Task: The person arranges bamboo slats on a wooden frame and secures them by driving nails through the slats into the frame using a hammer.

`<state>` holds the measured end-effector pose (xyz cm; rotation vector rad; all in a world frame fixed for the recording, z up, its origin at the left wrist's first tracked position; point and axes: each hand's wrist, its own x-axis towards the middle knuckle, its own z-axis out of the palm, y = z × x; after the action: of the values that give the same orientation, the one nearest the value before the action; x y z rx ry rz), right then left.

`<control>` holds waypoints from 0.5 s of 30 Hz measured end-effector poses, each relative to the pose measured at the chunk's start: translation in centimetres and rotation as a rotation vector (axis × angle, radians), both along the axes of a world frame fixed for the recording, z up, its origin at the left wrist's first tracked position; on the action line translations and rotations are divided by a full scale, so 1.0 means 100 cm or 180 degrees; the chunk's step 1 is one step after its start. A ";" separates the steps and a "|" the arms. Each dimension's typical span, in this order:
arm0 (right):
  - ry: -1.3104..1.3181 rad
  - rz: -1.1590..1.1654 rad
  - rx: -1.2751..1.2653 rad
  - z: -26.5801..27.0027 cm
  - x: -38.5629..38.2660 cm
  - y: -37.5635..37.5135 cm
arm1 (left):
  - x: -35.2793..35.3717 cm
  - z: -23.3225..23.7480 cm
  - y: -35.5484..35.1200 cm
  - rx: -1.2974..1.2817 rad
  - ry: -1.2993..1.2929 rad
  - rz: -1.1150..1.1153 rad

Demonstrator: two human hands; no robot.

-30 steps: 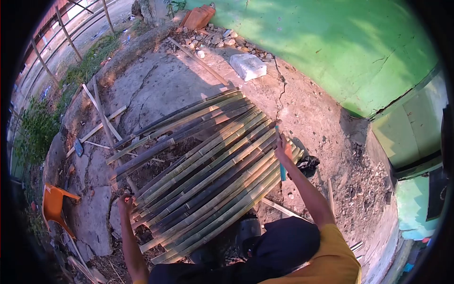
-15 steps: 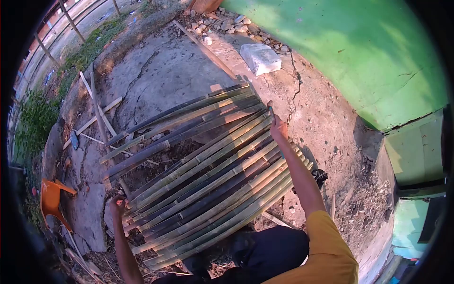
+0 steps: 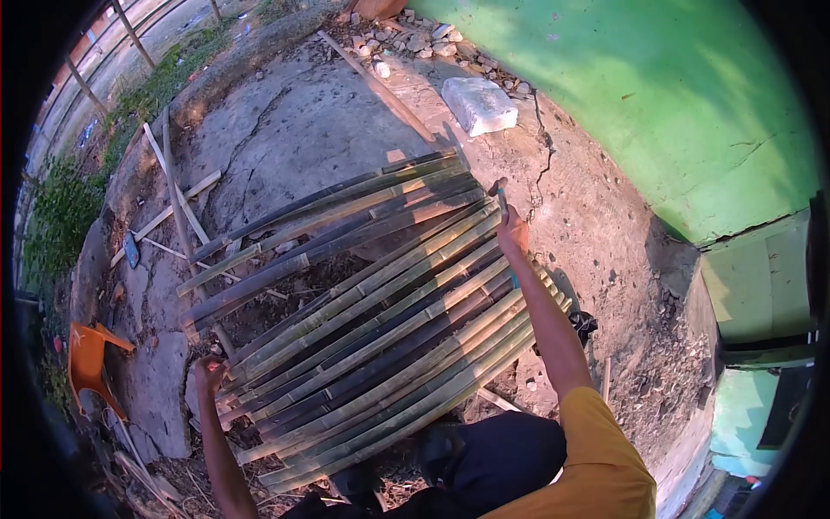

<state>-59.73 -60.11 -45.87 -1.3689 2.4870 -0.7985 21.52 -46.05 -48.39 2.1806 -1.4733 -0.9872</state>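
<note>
Split bamboo slats (image 3: 372,324) lie side by side in a slanting rack in front of me, over my dark-clad legs. My left hand (image 3: 209,372) is closed at the left end of one of the middle slats, where a bit of red shows by the fingers. At the right ends of the slats, my right hand (image 3: 513,232) is closed round a slim tool with a teal handle (image 3: 515,281). Its kind is partly hidden by the hand. Towards the far side, a few darker slats (image 3: 294,259) lie apart, with gaps between them.
A pale stone block (image 3: 481,106) sits beyond the rack, near rubble (image 3: 415,39) and a green wall (image 3: 640,95). Thin wooden poles (image 3: 177,195) cross on the left. An orange plastic chair (image 3: 89,363) lies at lower left. A black plastic bag (image 3: 584,326) is beside my right forearm.
My left hand and the left slat ends sit slightly further left. My right hand has shifted a little, staying at the right slat ends. The view has moved slightly.
</note>
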 end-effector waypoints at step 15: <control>0.0071 -0.0266 0.0119 0.038 0.017 -0.006 | 0.005 -0.007 0.002 0.0064 0.0101 0.0031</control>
<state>-58.06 -60.73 -42.08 -1.2760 2.5776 -0.7533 22.00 -45.85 -49.12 2.1738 -1.4431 -1.0329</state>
